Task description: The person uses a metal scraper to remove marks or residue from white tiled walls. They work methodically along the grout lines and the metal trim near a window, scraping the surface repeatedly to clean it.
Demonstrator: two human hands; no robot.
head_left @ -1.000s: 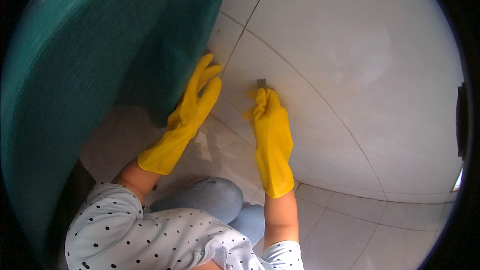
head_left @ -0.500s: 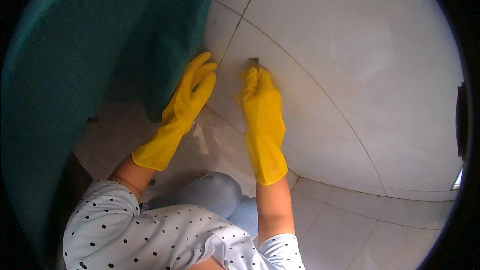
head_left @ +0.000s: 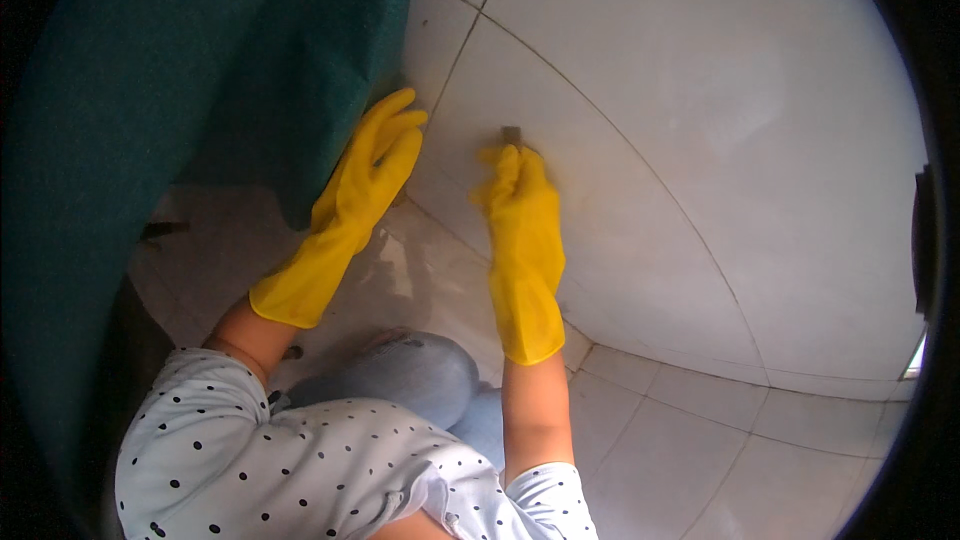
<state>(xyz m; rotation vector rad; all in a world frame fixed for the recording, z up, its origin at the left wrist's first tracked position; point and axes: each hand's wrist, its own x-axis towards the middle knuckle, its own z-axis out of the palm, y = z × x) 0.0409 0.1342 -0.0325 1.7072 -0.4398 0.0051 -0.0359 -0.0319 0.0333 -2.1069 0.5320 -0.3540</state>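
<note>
Yellow rubber gloves cover both of my hands. My right hand [head_left: 525, 210] is closed around a small scraper, whose flat grey blade [head_left: 511, 134] sticks out past the fingertips against the white tiled wall [head_left: 640, 230]. The scraper's handle is hidden in the glove. To its left, my left hand [head_left: 372, 165] has its fingers stretched out and lies along the edge of a dark green cloth [head_left: 280, 70], fingertips close to the wall. Whether those fingertips touch the wall I cannot tell.
The green cloth fills the left side. Below, my bent knee [head_left: 420, 375] in blue jeans is near the wall's foot. Pale floor tiles [head_left: 680, 440] stretch to the lower right. A dark object [head_left: 924, 240] stands at the right edge.
My right hand has moved slightly down the wall with the scraper, showing more of its blade. My left hand and the cloth edge have shifted a little up and left in view.
</note>
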